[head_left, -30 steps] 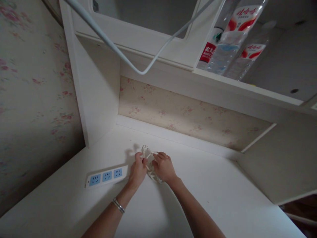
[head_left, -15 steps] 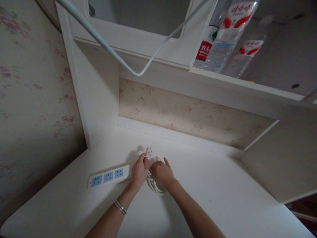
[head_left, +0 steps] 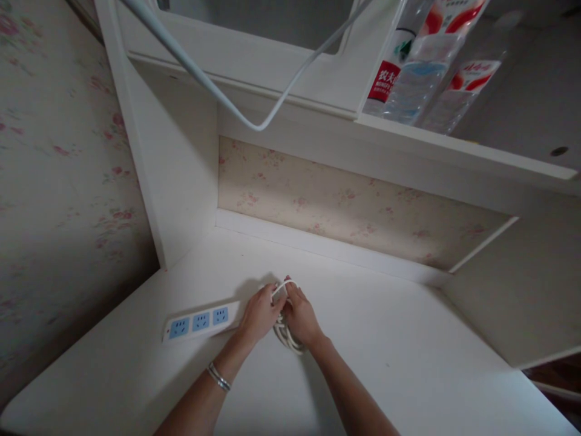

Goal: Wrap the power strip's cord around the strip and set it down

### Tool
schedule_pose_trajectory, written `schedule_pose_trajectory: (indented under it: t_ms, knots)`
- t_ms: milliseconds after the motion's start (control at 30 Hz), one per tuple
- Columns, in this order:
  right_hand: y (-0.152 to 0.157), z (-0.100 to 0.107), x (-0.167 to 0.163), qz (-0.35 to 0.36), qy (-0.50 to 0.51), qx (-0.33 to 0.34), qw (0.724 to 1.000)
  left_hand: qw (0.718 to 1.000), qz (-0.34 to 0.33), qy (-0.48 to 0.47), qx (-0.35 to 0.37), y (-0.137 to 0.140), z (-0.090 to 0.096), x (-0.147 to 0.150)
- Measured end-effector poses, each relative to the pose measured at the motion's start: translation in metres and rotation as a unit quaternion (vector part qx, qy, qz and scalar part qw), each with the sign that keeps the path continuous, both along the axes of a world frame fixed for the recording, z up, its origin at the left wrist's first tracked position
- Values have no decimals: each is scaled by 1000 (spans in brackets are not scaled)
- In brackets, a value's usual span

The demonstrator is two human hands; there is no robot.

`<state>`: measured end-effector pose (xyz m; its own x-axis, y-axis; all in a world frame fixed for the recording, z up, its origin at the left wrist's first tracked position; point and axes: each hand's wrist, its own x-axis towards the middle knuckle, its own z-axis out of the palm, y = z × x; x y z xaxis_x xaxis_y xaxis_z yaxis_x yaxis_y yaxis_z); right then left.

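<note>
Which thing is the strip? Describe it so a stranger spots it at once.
On the white desk, find the left hand, above the bracelet. Just left of that hand lies the strip, a straight white bar. Unlike the coiled cable on the hand's other side, it shows three blue sockets.

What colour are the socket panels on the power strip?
Light blue socket panels, set in a white power strip; best seen in the head view.

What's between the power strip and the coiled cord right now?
In the head view, the left hand lies between the power strip and the coiled cord; what is beneath that hand is hidden.
</note>
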<state>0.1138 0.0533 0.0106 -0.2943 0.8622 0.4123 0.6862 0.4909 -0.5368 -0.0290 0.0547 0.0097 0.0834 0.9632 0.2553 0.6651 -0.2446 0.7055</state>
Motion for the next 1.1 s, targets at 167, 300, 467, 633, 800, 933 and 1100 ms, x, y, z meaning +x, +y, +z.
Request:
schedule_pose_trajectory:
  t_ms: [167, 300, 467, 633, 800, 933, 1100]
  knots:
    - [0, 6, 8, 22, 77, -41, 996, 997, -25, 76, -14, -6, 6, 0]
    - [0, 5, 7, 10, 113, -45, 993, 994, -12, 112, -11, -8, 7, 4]
    - [-3, -2, 6, -66, 93, -37, 993, 990, 5, 140, -22, -9, 4, 5]
    - [-20, -6, 4, -121, -26, 36, 992, 986, 7, 168, -14, -9, -2, 5]
    - [-30, -8, 1, -124, -38, 11, 991, 979, 28, 200, -32, -10, -4, 9]
    - [-28, -6, 0, -123, -20, -5, 992, 981, 20, 188, -37, -12, 1, 8]
    - [-23, -4, 5, -122, 51, -34, 991, 989, 7, 141, -53, -12, 9, 2]
